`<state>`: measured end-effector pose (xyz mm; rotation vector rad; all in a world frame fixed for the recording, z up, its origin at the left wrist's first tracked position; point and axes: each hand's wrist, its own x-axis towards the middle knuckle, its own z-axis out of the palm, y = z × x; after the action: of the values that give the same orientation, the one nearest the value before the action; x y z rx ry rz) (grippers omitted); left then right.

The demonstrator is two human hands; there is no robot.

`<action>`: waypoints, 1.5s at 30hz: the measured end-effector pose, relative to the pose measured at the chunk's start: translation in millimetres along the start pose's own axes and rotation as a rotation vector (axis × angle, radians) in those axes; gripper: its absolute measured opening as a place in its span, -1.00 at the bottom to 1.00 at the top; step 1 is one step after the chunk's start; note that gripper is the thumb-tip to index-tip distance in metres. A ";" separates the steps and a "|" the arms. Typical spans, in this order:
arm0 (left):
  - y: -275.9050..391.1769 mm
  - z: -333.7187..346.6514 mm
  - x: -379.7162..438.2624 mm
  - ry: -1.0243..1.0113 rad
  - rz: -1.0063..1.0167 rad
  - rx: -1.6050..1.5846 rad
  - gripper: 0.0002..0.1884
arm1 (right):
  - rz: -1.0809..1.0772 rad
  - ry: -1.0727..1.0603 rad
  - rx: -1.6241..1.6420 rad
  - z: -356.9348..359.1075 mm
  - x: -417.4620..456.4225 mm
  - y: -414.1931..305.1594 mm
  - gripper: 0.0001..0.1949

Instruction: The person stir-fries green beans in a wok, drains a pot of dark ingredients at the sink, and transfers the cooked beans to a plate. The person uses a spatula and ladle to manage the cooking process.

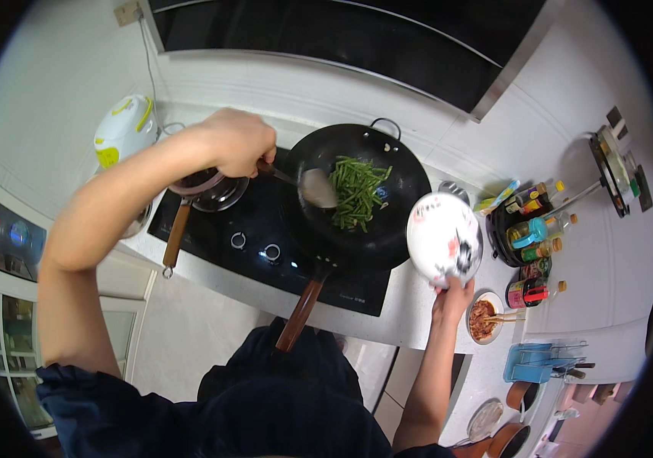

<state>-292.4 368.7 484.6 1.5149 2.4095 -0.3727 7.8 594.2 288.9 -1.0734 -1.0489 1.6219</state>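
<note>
My left hand [242,142] grips the wooden handle of a metal wok spatula [318,189], whose blurred blade rests at the left side of a heap of cut green beans [357,192]. The beans lie in a black wok [309,246] on the glass cooktop, with its wooden handle [299,316] pointing towards me. My right hand [453,296] holds a white plate [440,229] with a red and black floral pattern by its near edge. The plate is tilted beside the wok's right rim and partly overlaps it in view.
A wooden-handled pan [176,236] sits on the cooktop's left, partly behind my left forearm. To the right are a bottle rack [501,237] and a dish of sliced meat [481,320] with chopsticks. A range hood [326,40] hangs above; a white-and-green appliance [123,129] stands back left.
</note>
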 end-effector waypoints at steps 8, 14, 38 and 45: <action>56.1 14.0 71.0 0.098 0.151 0.581 -0.89 | 0.044 0.183 -0.036 -112.8 -47.9 15.2 -0.59; 89.8 -31.4 47.3 0.011 0.293 0.662 -0.75 | 0.038 0.292 -0.015 -159.6 -63.9 14.5 -0.60; 43.7 153.7 36.6 0.300 -0.246 -0.637 -0.68 | 0.114 0.032 0.005 -43.7 -34.7 13.2 -0.89; 18.9 99.2 -8.8 0.310 -0.255 -0.589 -0.68 | 0.126 -0.067 -0.104 -4.5 -12.1 22.9 -0.82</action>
<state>-262.7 334.1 394.1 1.0620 2.6143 0.5270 9.6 578.0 268.4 -1.1814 -1.1405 1.7295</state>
